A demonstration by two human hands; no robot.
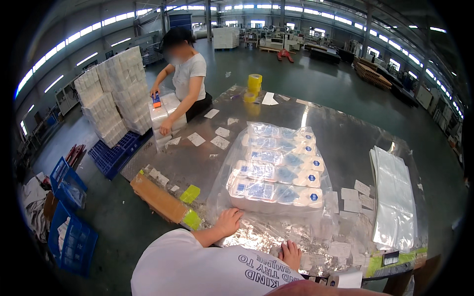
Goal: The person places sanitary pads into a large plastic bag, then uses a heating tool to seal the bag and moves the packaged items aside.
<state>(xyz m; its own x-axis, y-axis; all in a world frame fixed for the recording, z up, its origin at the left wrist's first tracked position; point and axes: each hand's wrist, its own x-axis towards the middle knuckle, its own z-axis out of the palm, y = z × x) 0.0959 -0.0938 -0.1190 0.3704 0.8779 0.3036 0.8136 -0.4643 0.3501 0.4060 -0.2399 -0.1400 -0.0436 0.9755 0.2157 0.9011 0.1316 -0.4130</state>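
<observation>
In front of me on the metal table lies a large clear plastic bag (217, 197) around several wrapped packs of white rolls (276, 170) with blue print, set in rows. My left hand (228, 222) rests on the loose film at the bag's near left corner, fingers stretched toward the packs. At the table's near edge, my right hand (290, 255) lies with its fingers out and apart, just short of the bag and holding nothing that I can see. Its palm is partly hidden by my sleeve.
Across the table a person (190, 74) works an orange-and-blue tape dispenser (156, 101) over another bagged bundle (168, 113). Flat plastic bags (393, 197) are stacked at right. Yellow tape rolls (254, 84), paper labels (219, 142) and a cardboard strip (158, 197) lie about. Blue crates (71, 239) stand left.
</observation>
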